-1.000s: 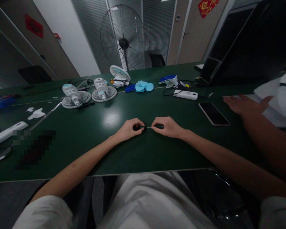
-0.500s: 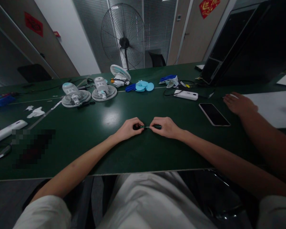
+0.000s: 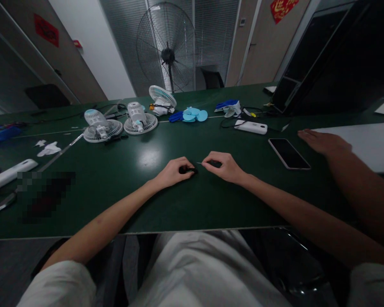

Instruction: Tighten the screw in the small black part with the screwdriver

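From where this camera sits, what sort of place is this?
Likely an office or meeting room used as a workroom: slatted blinds, a long green table, and a light-blue fan blade lying loose near small white fans.

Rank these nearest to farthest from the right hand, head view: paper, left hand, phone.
1. Left hand: just left of the right hand.
2. Phone: to the right, lying flat.
3. Paper: farther right, beside the co-worker's hand.
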{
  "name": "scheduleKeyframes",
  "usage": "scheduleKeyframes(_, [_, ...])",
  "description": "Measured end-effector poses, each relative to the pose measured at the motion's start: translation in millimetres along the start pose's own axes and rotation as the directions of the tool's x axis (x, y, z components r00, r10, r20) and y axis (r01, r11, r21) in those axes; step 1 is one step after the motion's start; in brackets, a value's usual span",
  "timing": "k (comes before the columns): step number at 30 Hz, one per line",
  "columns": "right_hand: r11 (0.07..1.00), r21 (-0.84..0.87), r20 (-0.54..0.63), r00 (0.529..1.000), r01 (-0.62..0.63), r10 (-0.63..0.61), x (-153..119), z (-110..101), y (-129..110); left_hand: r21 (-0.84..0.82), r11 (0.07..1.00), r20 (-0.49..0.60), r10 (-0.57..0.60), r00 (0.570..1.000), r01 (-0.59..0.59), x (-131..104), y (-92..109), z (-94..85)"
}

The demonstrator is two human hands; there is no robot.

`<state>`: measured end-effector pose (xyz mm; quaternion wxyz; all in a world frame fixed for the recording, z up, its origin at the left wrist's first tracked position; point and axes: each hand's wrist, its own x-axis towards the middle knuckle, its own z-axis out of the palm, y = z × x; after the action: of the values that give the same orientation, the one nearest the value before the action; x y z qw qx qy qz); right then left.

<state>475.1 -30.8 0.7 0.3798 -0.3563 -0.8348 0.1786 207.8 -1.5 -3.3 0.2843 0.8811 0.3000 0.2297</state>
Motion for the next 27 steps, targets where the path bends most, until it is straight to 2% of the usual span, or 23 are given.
scheduleKeyframes(11, [0.999,-0.049,0.072,0.997,-0.018,0.022,-7,-2,5,0.094,0.994,0.008,0.048,0.999,-0.049,-3,1,0.7])
scheduleKeyframes(16, [0.997,-0.070,0.086,0.996,-0.028,0.034,-7,-4,4,0.126,0.988,0.041,0.082,0.996,-0.086,-18,1,-8.0])
scheduleKeyframes(18, [0.997,-0.070,0.091,0.995,-0.022,0.028,-7,-4,4,0.138,0.987,0.056,0.070,0.996,-0.077,-31,-7,-22.0])
scheduleKeyframes(20, [0.998,-0.058,0.098,0.995,-0.020,0.025,-7,-4,5,0.174,0.984,0.045,0.029,0.999,-0.037,-49,-26,-44.7])
scheduleKeyframes(23, [0.999,-0.047,0.103,0.994,-0.016,0.021,-7,-4,7,0.268,0.954,-0.111,-0.108,0.988,0.135,-83,-71,-90.6])
scheduleKeyframes(25, [0.999,-0.050,0.097,0.995,-0.012,0.017,-7,-3,8,0.321,0.900,-0.257,-0.217,0.942,0.295,-107,-104,-120.8])
scheduleKeyframes(27, [0.998,-0.054,0.097,0.995,-0.014,0.020,-7,-3,8,0.335,0.836,-0.384,-0.299,0.873,0.434,-127,-131,-142.9])
